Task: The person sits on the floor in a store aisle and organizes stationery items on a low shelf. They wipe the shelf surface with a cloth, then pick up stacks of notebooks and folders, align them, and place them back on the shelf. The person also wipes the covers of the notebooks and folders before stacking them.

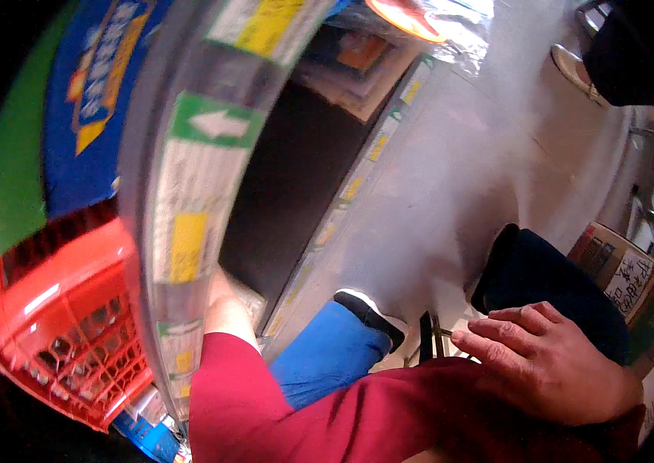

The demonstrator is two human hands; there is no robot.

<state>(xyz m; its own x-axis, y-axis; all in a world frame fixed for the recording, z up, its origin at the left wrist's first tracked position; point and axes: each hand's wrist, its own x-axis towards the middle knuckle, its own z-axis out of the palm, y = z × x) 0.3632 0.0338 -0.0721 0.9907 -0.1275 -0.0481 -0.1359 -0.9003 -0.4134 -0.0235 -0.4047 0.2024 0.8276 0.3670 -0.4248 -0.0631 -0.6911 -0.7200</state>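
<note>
A store shelf edge with price labels (188, 191) curves down the left of the view. My left forearm, in a dark red sleeve, reaches behind this edge; the left hand itself is hidden by it. Below the edge lies a dark lower shelf (292, 173) with flat packaged goods (361, 69) at its far end. My right hand (547, 359) rests palm down near my red garment at the lower right, fingers slightly spread, with nothing visible in it. A leg in blue trousers (332, 353) with a black shoe is beneath me.
A red plastic basket (55, 301) is at the left, beside blue and green packaging or signs (101, 104). A cardboard box (616, 266) bearing writing sits at the right. Shiny foil packaging (460, 29) is at the top. Metal frames stand along the right rim, near a shoe (575, 72).
</note>
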